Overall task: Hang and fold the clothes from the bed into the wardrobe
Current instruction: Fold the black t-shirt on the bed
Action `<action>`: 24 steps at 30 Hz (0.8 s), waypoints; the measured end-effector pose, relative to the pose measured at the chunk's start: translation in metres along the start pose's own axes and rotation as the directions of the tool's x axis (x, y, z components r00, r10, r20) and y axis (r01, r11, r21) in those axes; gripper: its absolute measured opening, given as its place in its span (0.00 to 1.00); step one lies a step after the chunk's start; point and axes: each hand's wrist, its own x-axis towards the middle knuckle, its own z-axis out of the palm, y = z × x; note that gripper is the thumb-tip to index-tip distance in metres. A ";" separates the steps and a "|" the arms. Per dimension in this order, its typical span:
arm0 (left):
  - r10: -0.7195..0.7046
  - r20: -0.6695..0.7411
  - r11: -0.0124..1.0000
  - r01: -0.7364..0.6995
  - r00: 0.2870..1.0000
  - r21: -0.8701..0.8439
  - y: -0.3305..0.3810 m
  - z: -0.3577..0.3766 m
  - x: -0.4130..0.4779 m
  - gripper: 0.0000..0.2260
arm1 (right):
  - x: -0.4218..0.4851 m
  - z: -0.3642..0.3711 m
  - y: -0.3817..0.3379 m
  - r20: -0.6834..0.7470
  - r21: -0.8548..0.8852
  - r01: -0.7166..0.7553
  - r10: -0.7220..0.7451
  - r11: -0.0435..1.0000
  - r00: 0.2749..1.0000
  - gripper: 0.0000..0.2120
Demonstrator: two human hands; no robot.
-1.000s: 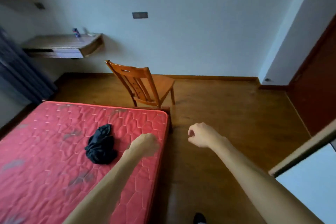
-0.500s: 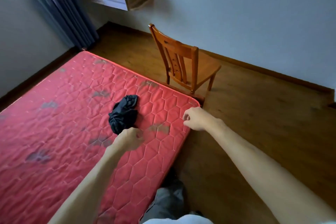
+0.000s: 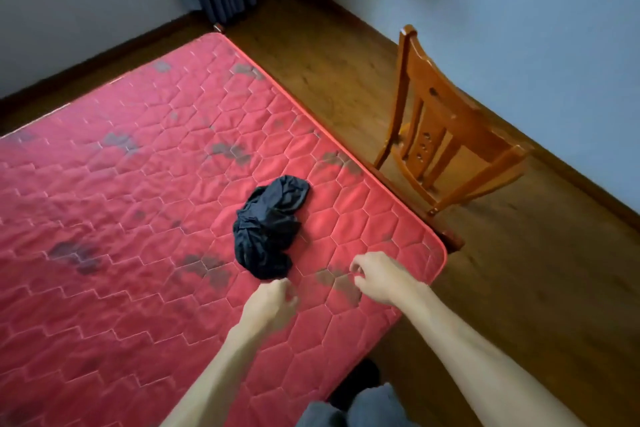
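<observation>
two empty hands (image 3: 272, 302) above the bed (image 3: 104, 253), a dark garment (image 3: 268, 225) just ahead
the garment lay crumpled near the bed's corner, just beyond the left hand; the right hand (image 3: 375, 276) hung beside it. both had fingers curled, holding nothing. the cloth looked light, soft and limp; an outer edge seemed the best hold.

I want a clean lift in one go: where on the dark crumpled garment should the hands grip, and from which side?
Pinch the bunched near end of the dark garment, coming from above on the near side, where the left hand is closest. The folds seem to bunch up there, while the far lobe lies flatter on the mattress.
</observation>
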 end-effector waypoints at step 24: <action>-0.229 -0.277 0.752 -0.011 0.933 -0.659 -0.137 0.089 0.246 0.11 | 0.321 0.173 -0.069 0.104 0.143 0.281 -0.297 0.949 0.949 0.28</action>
